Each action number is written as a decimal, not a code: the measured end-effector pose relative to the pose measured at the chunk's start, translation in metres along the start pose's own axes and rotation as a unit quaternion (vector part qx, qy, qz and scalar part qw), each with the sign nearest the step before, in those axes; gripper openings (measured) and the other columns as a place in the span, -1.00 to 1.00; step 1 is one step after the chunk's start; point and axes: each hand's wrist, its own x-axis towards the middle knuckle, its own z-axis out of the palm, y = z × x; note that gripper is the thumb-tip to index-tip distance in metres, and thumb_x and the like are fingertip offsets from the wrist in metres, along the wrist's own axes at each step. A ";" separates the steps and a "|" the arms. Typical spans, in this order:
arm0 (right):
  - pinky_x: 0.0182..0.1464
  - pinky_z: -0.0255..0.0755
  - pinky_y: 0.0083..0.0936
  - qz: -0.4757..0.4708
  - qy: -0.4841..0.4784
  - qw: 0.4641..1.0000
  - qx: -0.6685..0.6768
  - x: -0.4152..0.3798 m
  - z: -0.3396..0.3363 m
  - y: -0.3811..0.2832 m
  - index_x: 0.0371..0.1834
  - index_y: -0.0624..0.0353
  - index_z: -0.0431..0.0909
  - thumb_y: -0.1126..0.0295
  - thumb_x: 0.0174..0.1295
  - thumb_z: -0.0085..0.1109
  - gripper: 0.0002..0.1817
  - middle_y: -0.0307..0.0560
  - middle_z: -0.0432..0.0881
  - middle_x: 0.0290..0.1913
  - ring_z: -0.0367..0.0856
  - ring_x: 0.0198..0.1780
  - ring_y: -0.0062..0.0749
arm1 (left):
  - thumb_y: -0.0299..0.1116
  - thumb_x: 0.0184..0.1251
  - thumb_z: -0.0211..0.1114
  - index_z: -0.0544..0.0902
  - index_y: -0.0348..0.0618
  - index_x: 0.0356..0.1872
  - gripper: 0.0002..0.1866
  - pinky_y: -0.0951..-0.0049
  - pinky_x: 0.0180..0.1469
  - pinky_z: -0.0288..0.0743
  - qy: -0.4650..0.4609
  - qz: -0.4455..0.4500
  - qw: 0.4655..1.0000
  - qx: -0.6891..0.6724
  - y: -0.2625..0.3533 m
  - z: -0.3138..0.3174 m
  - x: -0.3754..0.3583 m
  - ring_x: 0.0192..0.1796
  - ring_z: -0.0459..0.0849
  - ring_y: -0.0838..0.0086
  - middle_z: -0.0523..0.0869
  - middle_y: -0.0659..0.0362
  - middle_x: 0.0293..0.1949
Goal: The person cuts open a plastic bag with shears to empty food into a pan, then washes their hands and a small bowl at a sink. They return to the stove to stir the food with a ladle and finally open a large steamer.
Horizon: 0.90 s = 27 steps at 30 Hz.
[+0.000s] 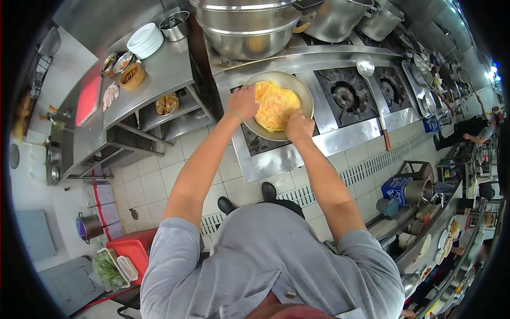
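Observation:
A yellow omelette [276, 109] flecked with orange bits lies in a shallow round grey pan [305, 91] on the stove. My left hand [244, 101], a thin band at its wrist, has its fingers closed on the omelette's left edge. At the lower right edge, my right hand [300, 126] pinches the omelette near the pan's rim. Both hands reach in over the pan, and my fingertips are partly hidden.
Burners [344, 97] lie right of the pan, with a long-handled ladle [365, 66] across the stovetop. Large steel pots [249, 40] stand behind. At left, a steel table [159, 69] holds plates [145, 41] and a bamboo steamer [132, 77]. Another person [475, 133] is far right.

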 end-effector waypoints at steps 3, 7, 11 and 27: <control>0.06 0.61 -0.24 0.013 -0.011 1.000 0.014 0.019 0.005 0.004 -0.05 0.07 0.73 0.29 0.40 0.03 -0.73 -0.05 0.74 0.05 0.72 0.11 -0.17 | -0.20 -0.01 0.52 0.39 -0.16 0.35 -0.17 0.08 0.34 0.38 -0.003 0.028 0.999 0.037 0.011 0.009 0.017 0.35 0.45 0.06 0.48 0.04 0.35; 0.15 0.59 -0.25 0.053 -0.117 0.987 0.096 0.022 -0.037 -0.009 0.09 0.19 0.68 0.29 0.41 0.00 -0.65 0.14 0.68 0.14 0.69 0.16 -0.07 | -0.17 -0.23 0.63 0.39 -0.12 0.36 -0.02 0.09 0.38 0.30 -0.041 0.055 0.992 0.101 0.021 0.018 0.043 0.41 0.36 0.14 0.43 0.13 0.40; 0.15 0.58 -0.24 0.054 -0.127 0.987 0.082 0.029 -0.025 -0.012 0.06 0.17 0.69 0.26 0.42 0.00 -0.65 0.12 0.67 0.16 0.67 0.19 -0.06 | -0.15 -0.33 0.68 0.43 -0.12 0.31 0.00 0.13 0.36 0.31 -0.112 0.054 0.981 0.147 0.028 0.018 0.052 0.35 0.41 0.16 0.49 0.13 0.31; 0.14 0.55 -0.22 -0.049 -0.062 0.995 0.054 0.077 0.009 0.024 -0.15 0.28 0.73 0.24 0.19 0.11 -0.64 0.28 0.70 0.00 0.70 0.05 0.06 | -0.11 -0.40 0.72 0.44 -0.16 0.27 0.03 0.16 0.37 0.31 -0.072 0.091 0.987 0.109 0.021 0.018 0.055 0.34 0.42 0.14 0.49 0.10 0.27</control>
